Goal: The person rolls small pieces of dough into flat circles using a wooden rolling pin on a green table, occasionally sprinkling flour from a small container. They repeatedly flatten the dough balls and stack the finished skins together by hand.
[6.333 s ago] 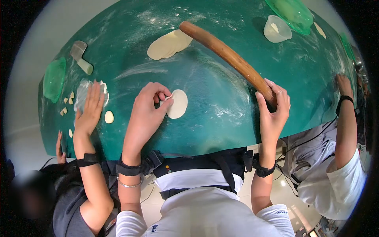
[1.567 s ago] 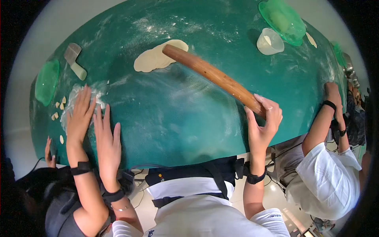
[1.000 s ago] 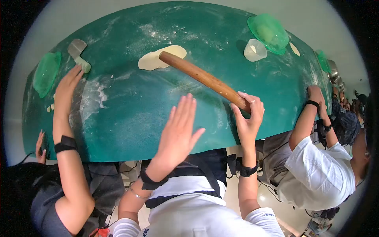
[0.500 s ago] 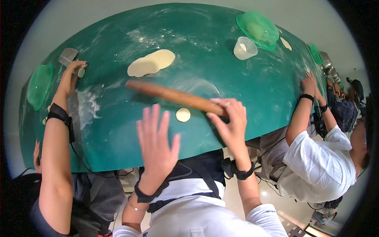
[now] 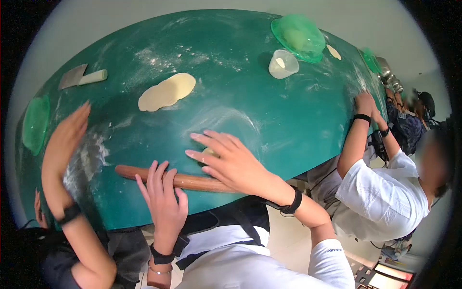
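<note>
The wooden rolling pin lies near the table's front edge. My left hand rests over its middle, fingers across the wood and thumb below it. Farther right, my right hand is open with fingers apart, reaching over a small round of dough. Its fingers partly cover the round, and the hand also hides the pin's right end. Beyond them lie overlapping flat dough wrappers on the floured green table.
At the far right stand a plastic cup and a green bowl. A cleaver and another green bowl are left, near a co-worker's hand. Another person's hands work at the right edge.
The rolling pin has come down toward the front edge, from my right hand to under my left. My right hand has moved left over the dough round. The left co-worker's hand has left the cleaver.
</note>
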A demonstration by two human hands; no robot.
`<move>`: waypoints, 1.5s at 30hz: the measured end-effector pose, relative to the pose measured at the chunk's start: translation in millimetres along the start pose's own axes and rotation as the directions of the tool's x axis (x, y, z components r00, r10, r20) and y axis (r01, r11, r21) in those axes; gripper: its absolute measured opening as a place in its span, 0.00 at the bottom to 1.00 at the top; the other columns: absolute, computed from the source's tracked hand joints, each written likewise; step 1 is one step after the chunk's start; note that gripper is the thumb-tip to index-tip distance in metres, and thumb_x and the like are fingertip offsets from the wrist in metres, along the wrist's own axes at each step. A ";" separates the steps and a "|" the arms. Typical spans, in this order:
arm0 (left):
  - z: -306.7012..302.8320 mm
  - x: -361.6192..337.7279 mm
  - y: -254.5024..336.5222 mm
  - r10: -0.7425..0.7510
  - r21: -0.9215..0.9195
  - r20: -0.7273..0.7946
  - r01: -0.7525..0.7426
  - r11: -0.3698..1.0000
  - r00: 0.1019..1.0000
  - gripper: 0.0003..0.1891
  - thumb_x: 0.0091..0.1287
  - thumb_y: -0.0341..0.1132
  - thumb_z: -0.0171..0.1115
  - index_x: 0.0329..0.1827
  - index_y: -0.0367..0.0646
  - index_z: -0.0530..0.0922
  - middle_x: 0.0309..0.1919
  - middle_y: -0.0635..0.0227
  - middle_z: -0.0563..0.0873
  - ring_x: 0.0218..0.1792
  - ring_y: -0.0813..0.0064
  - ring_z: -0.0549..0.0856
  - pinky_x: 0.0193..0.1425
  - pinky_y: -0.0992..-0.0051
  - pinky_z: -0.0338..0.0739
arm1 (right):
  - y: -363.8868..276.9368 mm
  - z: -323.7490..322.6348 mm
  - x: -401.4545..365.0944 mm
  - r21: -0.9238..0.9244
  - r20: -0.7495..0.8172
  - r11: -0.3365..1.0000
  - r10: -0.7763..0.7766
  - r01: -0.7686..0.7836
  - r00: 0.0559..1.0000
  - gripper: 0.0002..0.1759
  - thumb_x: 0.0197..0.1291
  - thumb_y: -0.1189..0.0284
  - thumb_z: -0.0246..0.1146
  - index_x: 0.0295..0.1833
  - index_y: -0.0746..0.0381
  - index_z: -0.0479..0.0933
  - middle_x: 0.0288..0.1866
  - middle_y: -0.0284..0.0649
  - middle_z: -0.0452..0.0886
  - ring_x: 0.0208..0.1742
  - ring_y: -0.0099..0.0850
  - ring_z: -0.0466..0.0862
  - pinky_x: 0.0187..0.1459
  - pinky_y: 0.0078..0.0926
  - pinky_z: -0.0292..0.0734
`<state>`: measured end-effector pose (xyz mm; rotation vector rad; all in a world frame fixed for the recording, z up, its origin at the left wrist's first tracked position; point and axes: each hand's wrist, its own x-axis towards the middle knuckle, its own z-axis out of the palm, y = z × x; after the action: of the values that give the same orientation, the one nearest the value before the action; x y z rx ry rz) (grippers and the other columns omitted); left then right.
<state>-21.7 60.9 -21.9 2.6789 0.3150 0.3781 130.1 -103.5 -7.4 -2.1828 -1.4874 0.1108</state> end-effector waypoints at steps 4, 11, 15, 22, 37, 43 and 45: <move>0.3 -0.8 0.4 -0.001 0.034 0.014 0.001 0.999 1.000 0.24 0.57 0.25 0.57 0.60 0.39 0.74 0.65 0.56 0.75 0.74 0.51 0.68 0.79 0.35 0.43 | 18.8 -4.8 -7.8 -0.186 0.134 0.981 -0.020 0.045 0.991 0.31 0.70 0.64 0.59 0.78 0.47 0.66 0.82 0.34 0.60 0.81 0.44 0.60 0.78 0.57 0.53; 1.3 0.3 0.2 -0.029 0.031 0.045 0.027 0.999 0.999 0.24 0.57 0.26 0.55 0.60 0.39 0.75 0.66 0.56 0.75 0.73 0.51 0.68 0.80 0.35 0.43 | 69.6 -58.4 -59.8 -0.366 0.114 0.877 0.375 -0.312 0.920 0.32 0.72 0.62 0.56 0.80 0.42 0.60 0.83 0.36 0.59 0.83 0.44 0.57 0.78 0.60 0.49; 2.3 0.7 -0.3 -0.036 0.032 0.052 0.035 0.999 0.998 0.23 0.58 0.27 0.54 0.60 0.40 0.75 0.66 0.57 0.75 0.73 0.51 0.68 0.80 0.36 0.42 | 132.9 -88.4 -109.2 -0.317 -0.139 0.617 0.721 -0.720 0.679 0.34 0.76 0.55 0.49 0.84 0.46 0.52 0.86 0.41 0.51 0.85 0.47 0.51 0.79 0.61 0.41; 0.9 0.9 -0.4 -0.024 0.012 0.048 0.024 1.000 0.999 0.24 0.58 0.26 0.56 0.60 0.39 0.75 0.66 0.58 0.75 0.73 0.52 0.68 0.80 0.36 0.42 | 253.9 -121.1 -143.9 -0.253 -0.345 0.293 0.863 -0.922 0.369 0.38 0.76 0.47 0.48 0.85 0.46 0.47 0.86 0.42 0.50 0.85 0.47 0.51 0.78 0.63 0.43; -10.2 8.1 2.0 0.005 -0.059 0.089 0.000 0.998 0.996 0.23 0.61 0.29 0.56 0.61 0.39 0.75 0.63 0.55 0.74 0.70 0.52 0.69 0.78 0.36 0.45 | -2.8 -59.6 -26.1 -0.114 0.172 0.957 0.284 -0.267 0.943 0.39 0.70 0.48 0.56 0.80 0.56 0.60 0.80 0.49 0.63 0.81 0.49 0.59 0.78 0.55 0.53; -4.7 12.6 5.7 0.001 -0.064 0.091 0.005 0.998 0.996 0.22 0.63 0.29 0.59 0.62 0.41 0.74 0.58 0.56 0.75 0.66 0.53 0.72 0.78 0.42 0.50 | -44.7 -11.7 -10.6 -0.133 0.169 0.986 0.126 -0.104 0.978 0.36 0.60 0.65 0.68 0.74 0.56 0.66 0.76 0.40 0.67 0.77 0.40 0.66 0.76 0.48 0.59; -1.1 14.2 8.2 0.014 -0.056 0.091 -0.009 0.998 0.996 0.22 0.64 0.30 0.60 0.63 0.41 0.74 0.59 0.56 0.75 0.67 0.53 0.71 0.78 0.42 0.50 | -38.5 -4.6 -13.0 -0.167 0.103 0.974 0.169 -0.151 0.980 0.35 0.61 0.65 0.68 0.74 0.56 0.67 0.76 0.40 0.67 0.76 0.40 0.66 0.75 0.48 0.59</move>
<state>-7.4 58.0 -14.3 2.6345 0.2583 0.2635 93.6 -105.8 10.9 -2.4618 -1.4223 0.1835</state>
